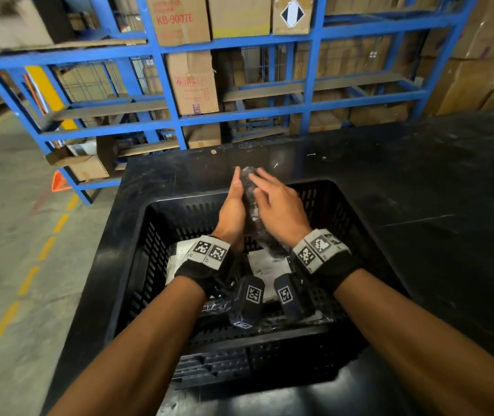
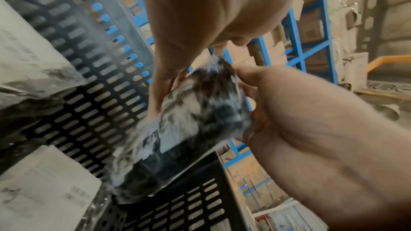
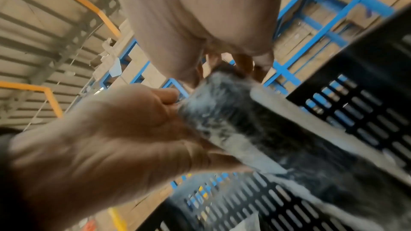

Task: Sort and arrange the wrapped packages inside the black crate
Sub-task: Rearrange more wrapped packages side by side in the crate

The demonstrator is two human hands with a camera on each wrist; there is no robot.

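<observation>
A dark package wrapped in clear film (image 1: 250,202) (image 2: 195,120) (image 3: 255,126) is held tilted above the back of the black slotted crate (image 1: 137,235) (image 2: 89,111) (image 3: 367,103). My left hand (image 1: 235,196) grips its left side, fingers lying along it. My right hand (image 1: 269,193) holds the right side, fingers spread over the top and thumb on the film (image 2: 244,75). Down in the crate lie other wrapped packages with white labels (image 1: 269,265) (image 1: 179,256) (image 2: 44,191), partly hidden by my wrists.
The crate stands on a black table (image 1: 420,190) that runs off to the right. Behind the table is a blue steel rack (image 1: 239,118) stacked with cardboard boxes. To the left is concrete floor with a dashed yellow line (image 1: 29,277) and an orange marker (image 1: 58,181).
</observation>
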